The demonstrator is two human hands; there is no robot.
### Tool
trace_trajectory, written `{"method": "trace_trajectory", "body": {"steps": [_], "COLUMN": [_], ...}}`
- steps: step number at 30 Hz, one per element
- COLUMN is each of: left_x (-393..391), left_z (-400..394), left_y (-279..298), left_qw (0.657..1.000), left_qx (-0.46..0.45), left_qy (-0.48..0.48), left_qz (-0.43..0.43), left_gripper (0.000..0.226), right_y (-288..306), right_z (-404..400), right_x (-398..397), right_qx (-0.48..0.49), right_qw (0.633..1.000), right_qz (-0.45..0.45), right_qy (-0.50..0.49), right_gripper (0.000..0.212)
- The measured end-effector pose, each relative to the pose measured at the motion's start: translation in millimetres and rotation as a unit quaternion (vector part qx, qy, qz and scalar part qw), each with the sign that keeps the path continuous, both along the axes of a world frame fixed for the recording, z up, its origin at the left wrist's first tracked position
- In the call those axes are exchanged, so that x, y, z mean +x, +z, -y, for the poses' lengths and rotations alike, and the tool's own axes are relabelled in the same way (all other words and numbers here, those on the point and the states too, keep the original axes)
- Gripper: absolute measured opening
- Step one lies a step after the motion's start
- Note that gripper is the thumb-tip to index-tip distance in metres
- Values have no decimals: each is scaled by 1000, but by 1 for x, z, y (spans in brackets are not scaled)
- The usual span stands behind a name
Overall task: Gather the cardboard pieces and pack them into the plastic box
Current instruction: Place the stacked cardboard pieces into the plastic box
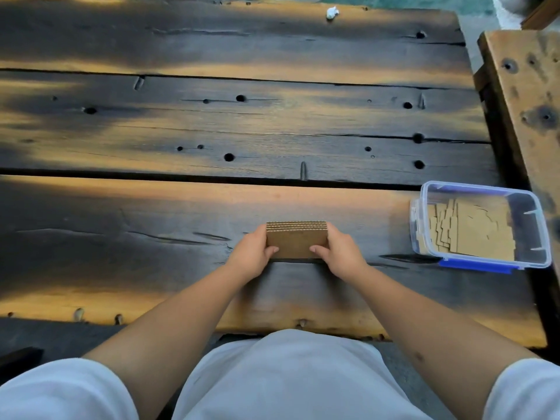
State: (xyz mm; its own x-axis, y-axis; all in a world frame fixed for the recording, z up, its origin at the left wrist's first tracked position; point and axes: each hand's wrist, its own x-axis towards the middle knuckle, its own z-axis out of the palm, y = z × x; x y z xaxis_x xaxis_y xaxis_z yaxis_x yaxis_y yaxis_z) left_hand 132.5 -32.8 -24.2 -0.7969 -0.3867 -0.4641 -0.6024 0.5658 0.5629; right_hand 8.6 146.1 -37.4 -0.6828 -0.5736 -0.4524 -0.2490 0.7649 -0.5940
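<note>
Now both hands, left (pixel 253 253) and right (pixel 341 253), squeeze cardboard stack (pixel 296 242) upright on counter (pixel 151 213); next, probably carry it to box (pixel 528 207).

Wooden table (pixel 212 122): three broad planks running left to right, dark charred-looking stain with amber patches, scattered round holes, cracks and dark gaps between planks; near edge rough and uneven.
White crumpled scrap (pixel 332 12): small, on the far plank, right of centre, close to the far edge.
Wooden bench (pixel 527 95): lighter brown plank with dark knots, beside the table's right edge, running from far to near.
Green floor (pixel 409 2): strip visible beyond the table's far edge.
</note>
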Motion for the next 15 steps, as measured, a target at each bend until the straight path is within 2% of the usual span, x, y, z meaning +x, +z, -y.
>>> {"method": "trace_trajectory", "body": {"steps": [2,5,8,12,15], "left_x": [3,10,15,26,35], "left_z": [7,18,24,19,15], "left_y": [5,15,25,42,49], "left_qw": [1000,996,987,940,925], "left_qx": [15,61,114,274,298], "left_qy": [14,70,109,187,218], "left_qz": [-1,-9,-25,-78,-86], "left_gripper": [30,25,23,23,26], "right_y": [5,16,26,45,57], "right_z": [-1,2,9,14,18], "right_x": [-2,0,5,14,20], "right_qx": [-18,-97,-148,-182,-186], "right_qw": [1000,986,966,947,941], "right_qz": [18,109,171,216,229], "right_qy": [-9,-81,-129,-155,-164], "right_gripper": [32,36,24,18,18]}}
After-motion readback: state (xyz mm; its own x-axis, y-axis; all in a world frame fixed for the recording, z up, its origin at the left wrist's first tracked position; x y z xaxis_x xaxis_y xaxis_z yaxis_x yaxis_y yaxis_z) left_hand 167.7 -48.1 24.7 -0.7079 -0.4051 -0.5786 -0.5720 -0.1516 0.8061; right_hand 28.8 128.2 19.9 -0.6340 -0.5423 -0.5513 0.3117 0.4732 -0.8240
